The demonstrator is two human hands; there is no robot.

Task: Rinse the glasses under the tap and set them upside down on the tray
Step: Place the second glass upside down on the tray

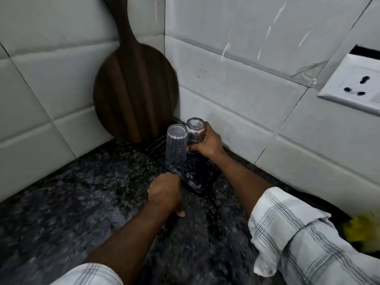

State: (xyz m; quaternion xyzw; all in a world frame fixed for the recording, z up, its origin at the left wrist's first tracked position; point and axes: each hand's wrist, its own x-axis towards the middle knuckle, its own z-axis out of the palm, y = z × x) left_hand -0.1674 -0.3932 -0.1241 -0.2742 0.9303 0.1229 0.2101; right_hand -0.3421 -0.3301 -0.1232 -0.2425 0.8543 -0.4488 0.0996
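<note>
A dark tray (202, 183) lies on the speckled black counter in the tiled corner. A ribbed clear glass (176, 144) stands upside down on the tray's left part. Just right of it and touching it is a second clear glass (195, 132), base up, with my right hand (207, 144) closed around its right side. My left hand (165, 192) rests at the tray's near left edge, fingers curled over the rim. The tap is out of view.
A round dark wooden board (134, 93) with a long handle leans in the corner just behind the tray. A white wall socket (353, 84) is on the right wall. Something yellow (364, 229) lies blurred at the right edge of the counter (82, 202).
</note>
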